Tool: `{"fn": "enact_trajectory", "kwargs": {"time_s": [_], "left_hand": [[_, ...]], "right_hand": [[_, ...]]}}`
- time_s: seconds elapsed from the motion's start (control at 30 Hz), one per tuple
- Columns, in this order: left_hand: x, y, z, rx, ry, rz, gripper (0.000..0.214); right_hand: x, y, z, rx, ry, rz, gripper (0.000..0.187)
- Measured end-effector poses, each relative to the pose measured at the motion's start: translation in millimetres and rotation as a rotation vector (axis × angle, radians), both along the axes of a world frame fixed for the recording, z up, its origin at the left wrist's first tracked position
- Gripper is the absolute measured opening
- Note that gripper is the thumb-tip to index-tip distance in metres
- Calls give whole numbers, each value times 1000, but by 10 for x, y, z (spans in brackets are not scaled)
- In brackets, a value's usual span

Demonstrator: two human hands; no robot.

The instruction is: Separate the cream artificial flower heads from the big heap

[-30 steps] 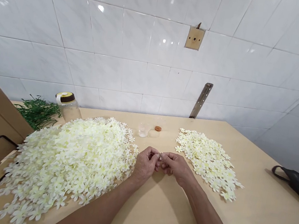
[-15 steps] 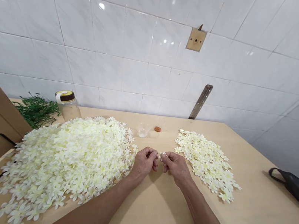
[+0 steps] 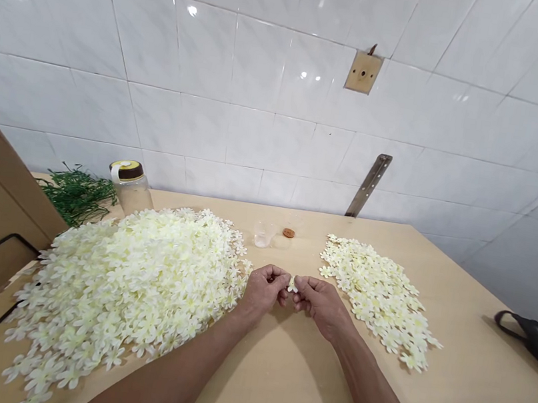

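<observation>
Over the near part of the tabletop (image 3: 266, 389), my left hand (image 3: 265, 291) and right hand (image 3: 319, 301) both pinch one small white flower (image 3: 292, 286) in their fingers. It sits midway between them, neither hand nearer. Its petals seem to spread down and toward me; it is too small to tell a long axis. The big flower heap (image 3: 141, 277) lies left, the smaller flower spread (image 3: 377, 292) right, a see-through cup (image 3: 262, 235) beyond.

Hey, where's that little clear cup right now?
In the head view, the clear cup stands near centre, beyond the left hand, between the large flower pile on its left and the brown oval piece on its right.
</observation>
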State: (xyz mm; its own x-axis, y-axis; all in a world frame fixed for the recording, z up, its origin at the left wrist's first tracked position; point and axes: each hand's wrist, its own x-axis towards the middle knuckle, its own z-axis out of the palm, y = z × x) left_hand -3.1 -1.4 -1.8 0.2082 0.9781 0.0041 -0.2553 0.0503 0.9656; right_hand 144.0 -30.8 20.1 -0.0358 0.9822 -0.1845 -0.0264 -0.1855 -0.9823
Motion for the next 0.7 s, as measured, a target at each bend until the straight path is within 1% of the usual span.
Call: {"fn": "enact_trajectory", "kwargs": {"time_s": [0.07, 0.13, 0.27, 0.33, 0.4, 0.57, 0.63, 0.7], "left_hand": [[0, -2, -8, 11, 10, 0, 23], [6, -10, -8, 13, 8, -15, 26], [19, -33, 25, -26, -35, -79, 35], [20, -35, 40, -51, -51, -83, 37], [15, -28, 44, -63, -54, -64, 38], [-2, -18, 44, -32, 9, -19, 37], [-2, -22, 45, -35, 31, -18, 37], [-1, -22, 41, -50, 38, -35, 36]], "right_hand": [[-4, -2, 1, -7, -73, -47, 51], [-14, -7, 5, 4, -96, -68, 52], [-48, -16, 20, 73, -3, -21, 54], [-65, -18, 21, 90, 53, 9, 55], [-73, -17, 12, 80, 50, 10, 54], [-35, -11, -32, 104, -131, -51, 52], [-5, -15, -24, 155, -194, -98, 49], [25, -26, 1, 252, -288, -170, 46]]}}
